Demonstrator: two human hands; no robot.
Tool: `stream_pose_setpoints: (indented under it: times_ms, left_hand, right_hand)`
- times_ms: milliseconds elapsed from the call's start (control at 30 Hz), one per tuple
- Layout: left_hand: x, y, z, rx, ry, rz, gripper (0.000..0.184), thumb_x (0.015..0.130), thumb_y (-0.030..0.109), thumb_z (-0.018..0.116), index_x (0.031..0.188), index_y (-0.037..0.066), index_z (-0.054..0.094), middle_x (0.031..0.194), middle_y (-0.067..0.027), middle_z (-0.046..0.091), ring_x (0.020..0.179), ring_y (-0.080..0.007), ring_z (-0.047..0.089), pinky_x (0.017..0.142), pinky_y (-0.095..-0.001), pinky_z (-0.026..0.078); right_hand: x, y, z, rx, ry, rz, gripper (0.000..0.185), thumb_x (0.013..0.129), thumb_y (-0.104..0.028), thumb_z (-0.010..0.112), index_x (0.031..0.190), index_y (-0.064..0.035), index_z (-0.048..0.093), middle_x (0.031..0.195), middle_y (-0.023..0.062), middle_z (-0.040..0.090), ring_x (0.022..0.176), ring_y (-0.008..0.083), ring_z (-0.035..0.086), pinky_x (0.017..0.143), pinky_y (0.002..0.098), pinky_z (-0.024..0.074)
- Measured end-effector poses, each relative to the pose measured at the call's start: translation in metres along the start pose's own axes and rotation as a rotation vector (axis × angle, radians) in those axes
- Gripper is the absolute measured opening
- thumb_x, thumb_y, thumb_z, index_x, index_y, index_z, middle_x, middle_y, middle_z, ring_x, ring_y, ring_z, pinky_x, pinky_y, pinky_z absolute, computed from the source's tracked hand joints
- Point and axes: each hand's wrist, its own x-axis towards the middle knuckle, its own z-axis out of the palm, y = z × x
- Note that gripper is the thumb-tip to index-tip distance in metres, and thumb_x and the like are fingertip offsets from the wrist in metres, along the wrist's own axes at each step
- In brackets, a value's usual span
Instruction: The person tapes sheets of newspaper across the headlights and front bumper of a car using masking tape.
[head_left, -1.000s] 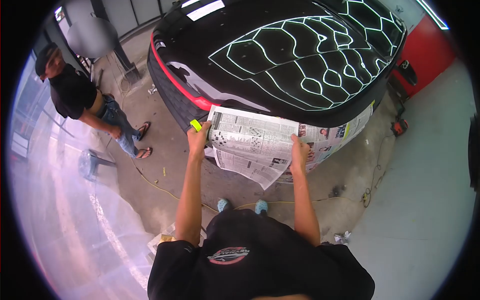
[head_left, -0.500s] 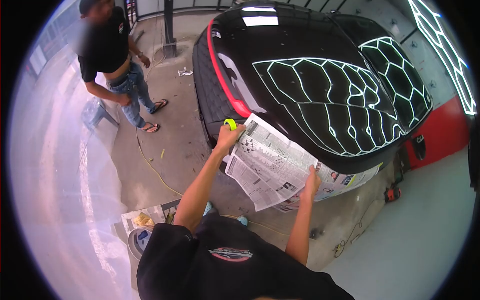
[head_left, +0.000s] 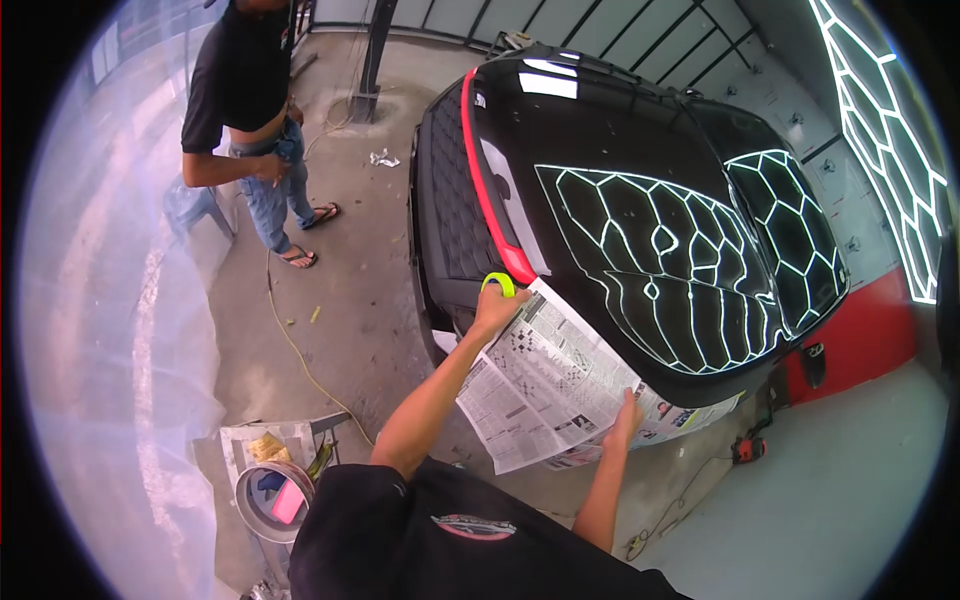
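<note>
A printed newspaper sheet (head_left: 560, 375) is stretched along the front corner of a black car (head_left: 600, 130). My left hand (head_left: 496, 312) grips its upper left corner, close to the end of the red strip (head_left: 480, 180) on the car's front. A yellow-green roll of tape (head_left: 497, 281) is in that same hand. My right hand (head_left: 625, 420) pinches the sheet's right edge. More newspaper (head_left: 685, 420) hangs along the car's lower side, to the right of my right hand.
Another person (head_left: 245, 120) stands at the left. A bucket (head_left: 274, 500) sits by a small stand at lower left. A cable (head_left: 310, 375) runs over the floor. An orange-red power tool (head_left: 748, 449) lies at right near a red panel (head_left: 860, 340). Plastic sheeting (head_left: 110, 350) hangs left.
My view has shifted, so the car and both hands appear lower. Both hands still hold the newspaper at the car's corner. The other person's arm has moved to their waist.
</note>
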Motion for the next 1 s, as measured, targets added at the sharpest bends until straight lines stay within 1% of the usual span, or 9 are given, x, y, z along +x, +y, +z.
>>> stream_pose_setpoints:
  times_ms: [167,200,300,433,533,567,700,933,1000]
  left_hand:
    - [0.002,0.003,0.005,0.009,0.003,0.026,0.031,0.083,0.029,0.082,0.089,-0.001,0.075,0.083,-0.0109,0.074,0.076,-0.0186,0.07,0.072,-0.0348,0.054]
    - [0.005,-0.001,0.009,-0.07,0.003,0.08,0.029,0.084,0.028,0.081,0.088,0.0,0.075,0.082,-0.0103,0.074,0.074,-0.018,0.07,0.072,-0.0344,0.054]
    - [0.015,-0.01,0.018,-0.087,0.062,0.129,0.034,0.083,0.032,0.078,0.081,-0.002,0.073,0.071,-0.0152,0.07,0.064,-0.0227,0.069,0.065,-0.0393,0.053]
    - [0.013,-0.002,0.018,-0.006,0.054,0.05,0.033,0.08,0.038,0.081,0.088,0.007,0.077,0.087,-0.0163,0.076,0.084,-0.0308,0.075,0.079,-0.0438,0.057]
    - [0.011,0.011,0.017,0.015,0.066,-0.034,0.036,0.079,0.041,0.082,0.09,0.007,0.078,0.089,-0.0165,0.076,0.086,-0.0324,0.075,0.079,-0.0449,0.057]
    - [0.011,0.015,0.018,0.041,0.086,-0.033,0.039,0.081,0.04,0.083,0.089,0.003,0.077,0.085,-0.0161,0.075,0.08,-0.0291,0.074,0.076,-0.0423,0.057]
    - [0.017,0.008,0.028,0.092,0.135,-0.03,0.04,0.081,0.041,0.082,0.091,0.003,0.077,0.09,-0.0203,0.075,0.085,-0.0357,0.074,0.079,-0.0459,0.057]
    - [0.017,0.009,0.035,0.093,0.174,-0.001,0.042,0.082,0.042,0.082,0.093,0.001,0.076,0.092,-0.0229,0.074,0.089,-0.0393,0.073,0.08,-0.0497,0.057]
    - [0.015,0.015,0.031,0.081,0.137,-0.018,0.046,0.083,0.042,0.082,0.097,-0.001,0.073,0.098,-0.0243,0.074,0.094,-0.042,0.072,0.081,-0.0514,0.057]
  right_hand:
    - [0.001,0.004,-0.002,0.086,-0.016,0.052,0.054,0.1,-0.031,0.062,0.134,0.0103,0.058,0.129,0.0207,0.066,0.11,0.0318,0.068,0.095,0.0424,0.054]
    - [-0.001,0.001,-0.002,0.071,-0.015,0.053,0.055,0.1,-0.031,0.062,0.136,0.0102,0.057,0.13,0.0209,0.065,0.111,0.0322,0.067,0.095,0.0427,0.054]
    - [-0.003,-0.004,0.0,0.04,-0.012,0.053,0.058,0.1,-0.033,0.063,0.139,0.0096,0.055,0.133,0.0208,0.063,0.113,0.0327,0.067,0.096,0.0436,0.0542]
    - [-0.006,-0.008,0.002,0.033,-0.003,0.056,0.059,0.099,-0.033,0.064,0.139,0.0084,0.054,0.134,0.0203,0.062,0.113,0.0323,0.067,0.096,0.044,0.0547]
    - [0.008,-0.007,0.0,-0.026,0.011,0.053,0.057,0.098,-0.033,0.065,0.138,0.0074,0.055,0.134,0.02,0.062,0.113,0.0321,0.067,0.096,0.0443,0.0551]
    - [0.011,-0.006,-0.002,-0.036,0.01,0.049,0.057,0.098,-0.033,0.066,0.137,0.0072,0.055,0.134,0.02,0.062,0.113,0.032,0.067,0.096,0.0442,0.0553]
    - [0.012,-0.009,-0.003,-0.06,0.014,0.041,0.056,0.097,-0.032,0.066,0.136,0.0063,0.056,0.133,0.0195,0.063,0.113,0.0321,0.067,0.096,0.0445,0.0556]
    - [0.02,-0.004,-0.006,0.007,-0.024,0.07,0.056,0.097,-0.03,0.067,0.138,0.005,0.054,0.133,0.0189,0.063,0.115,0.0339,0.067,0.098,0.0476,0.0551]
    - [0.019,-0.002,-0.009,0.012,-0.025,0.07,0.057,0.096,-0.03,0.068,0.14,0.0043,0.053,0.134,0.0187,0.062,0.116,0.0341,0.066,0.098,0.0483,0.0551]
